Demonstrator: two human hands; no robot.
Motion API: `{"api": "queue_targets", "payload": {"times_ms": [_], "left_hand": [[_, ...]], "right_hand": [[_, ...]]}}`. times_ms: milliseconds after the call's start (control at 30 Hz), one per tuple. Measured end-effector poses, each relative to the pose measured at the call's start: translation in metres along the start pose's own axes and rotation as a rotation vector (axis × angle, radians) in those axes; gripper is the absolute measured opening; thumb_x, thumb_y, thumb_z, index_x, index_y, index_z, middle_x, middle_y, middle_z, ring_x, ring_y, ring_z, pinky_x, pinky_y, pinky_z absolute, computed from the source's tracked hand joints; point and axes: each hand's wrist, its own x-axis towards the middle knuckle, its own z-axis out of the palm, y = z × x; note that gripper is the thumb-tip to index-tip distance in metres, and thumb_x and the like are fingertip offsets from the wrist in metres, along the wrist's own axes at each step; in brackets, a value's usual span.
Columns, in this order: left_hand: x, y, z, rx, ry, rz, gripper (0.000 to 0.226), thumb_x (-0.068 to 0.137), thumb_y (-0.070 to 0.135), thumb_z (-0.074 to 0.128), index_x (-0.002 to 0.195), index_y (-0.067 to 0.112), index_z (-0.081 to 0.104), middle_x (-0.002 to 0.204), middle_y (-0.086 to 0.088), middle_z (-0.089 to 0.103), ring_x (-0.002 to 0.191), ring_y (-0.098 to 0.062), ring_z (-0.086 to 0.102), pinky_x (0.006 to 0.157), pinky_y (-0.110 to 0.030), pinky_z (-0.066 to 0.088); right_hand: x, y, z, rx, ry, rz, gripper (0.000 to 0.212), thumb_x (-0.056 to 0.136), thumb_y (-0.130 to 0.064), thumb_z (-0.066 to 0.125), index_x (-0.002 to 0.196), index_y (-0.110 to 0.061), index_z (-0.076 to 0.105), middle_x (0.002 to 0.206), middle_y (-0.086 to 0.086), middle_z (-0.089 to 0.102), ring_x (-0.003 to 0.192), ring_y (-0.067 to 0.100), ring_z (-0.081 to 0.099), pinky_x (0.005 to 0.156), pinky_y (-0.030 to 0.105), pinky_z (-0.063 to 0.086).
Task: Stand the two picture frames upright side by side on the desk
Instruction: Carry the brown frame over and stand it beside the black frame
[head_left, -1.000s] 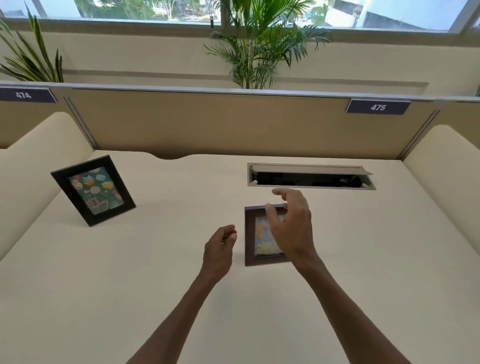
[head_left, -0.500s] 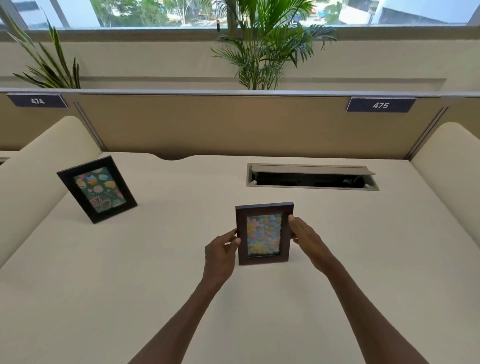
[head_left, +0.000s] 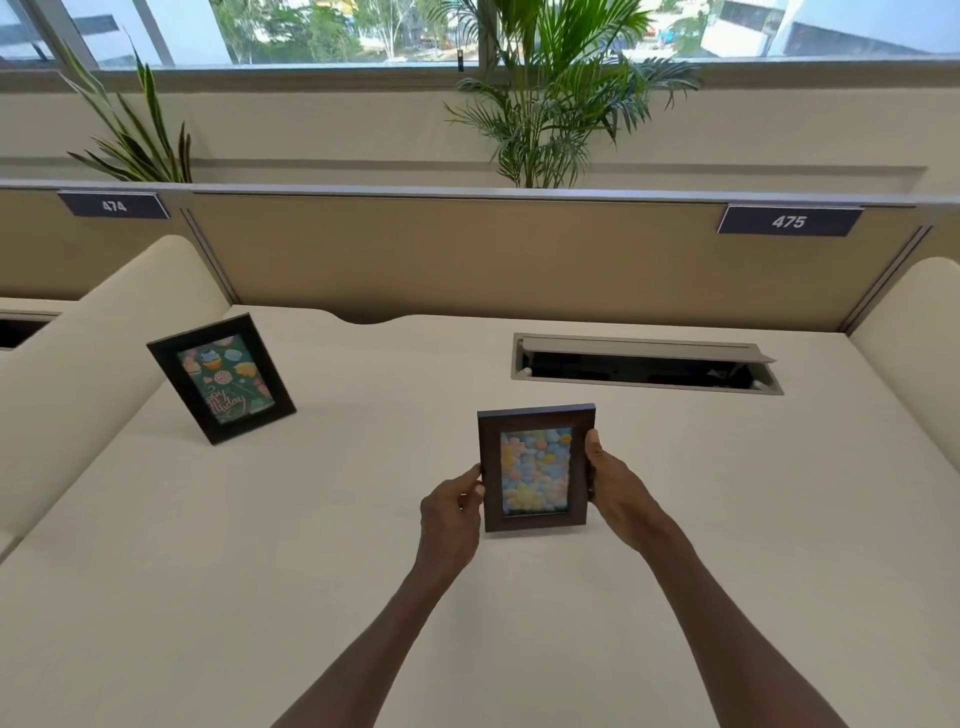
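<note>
A brown picture frame (head_left: 535, 467) with a pastel flower picture stands upright near the middle of the cream desk (head_left: 260, 571), facing me. My left hand (head_left: 452, 512) grips its left edge and my right hand (head_left: 613, 488) grips its right edge. A black picture frame (head_left: 222, 378) with a green birthday card stands leaning back at the far left of the desk, well apart from the brown one. Neither hand touches the black frame.
An open cable tray slot (head_left: 644, 364) is set into the desk behind the brown frame. A tan partition (head_left: 467, 260) closes the back, with rounded cream dividers (head_left: 78, 364) at both sides. Plants (head_left: 545, 104) stand behind the partition.
The brown frame lay flat under my right hand; both hands took its edges and raised it upright. Since then it has barely moved. The black frame has stayed put.
</note>
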Motion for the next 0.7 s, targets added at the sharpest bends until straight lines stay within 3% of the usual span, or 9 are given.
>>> {"api": "queue_targets", "payload": {"times_ms": [200,333,567,700], "left_hand": [[0.017,0.003,-0.02,0.016,0.113,0.044,0.035,0.1,0.01,0.048,0.134,0.011,0.058,0.11,-0.012,0.071,0.097,-0.027,0.065,0.085,-0.036,0.053],[0.033,0.001,-0.043,-0.007,0.156,0.02,0.037,0.101,0.01,0.047,0.136,0.012,0.057,0.11,-0.013,0.069,0.099,-0.029,0.064,0.091,-0.046,0.052],[0.072,-0.011,-0.09,0.007,0.184,0.012,0.038,0.103,0.02,0.042,0.137,0.011,0.055,0.123,-0.006,0.067,0.112,-0.024,0.062,0.095,-0.045,0.052],[0.094,-0.022,-0.114,0.001,0.204,0.037,0.035,0.103,0.02,0.041,0.134,0.011,0.058,0.113,0.003,0.063,0.107,-0.021,0.061,0.089,-0.04,0.055]], "right_hand": [[0.024,-0.026,0.033,-0.011,-0.02,-0.042,0.048,0.083,-0.078,0.038,0.103,-0.05,0.072,0.111,-0.014,0.075,0.105,0.014,0.072,0.079,0.024,0.058],[0.046,-0.04,0.061,0.007,-0.058,-0.089,0.058,0.068,-0.089,0.049,0.103,-0.049,0.073,0.111,-0.012,0.076,0.104,0.015,0.072,0.074,0.023,0.059],[0.091,-0.052,0.124,0.062,-0.089,-0.1,0.06,0.067,-0.087,0.054,0.104,-0.043,0.074,0.112,-0.005,0.076,0.103,0.021,0.073,0.073,0.031,0.061],[0.12,-0.057,0.161,0.057,-0.089,-0.094,0.064,0.062,-0.091,0.054,0.101,-0.044,0.075,0.11,-0.006,0.077,0.102,0.022,0.073,0.074,0.032,0.061]]}}
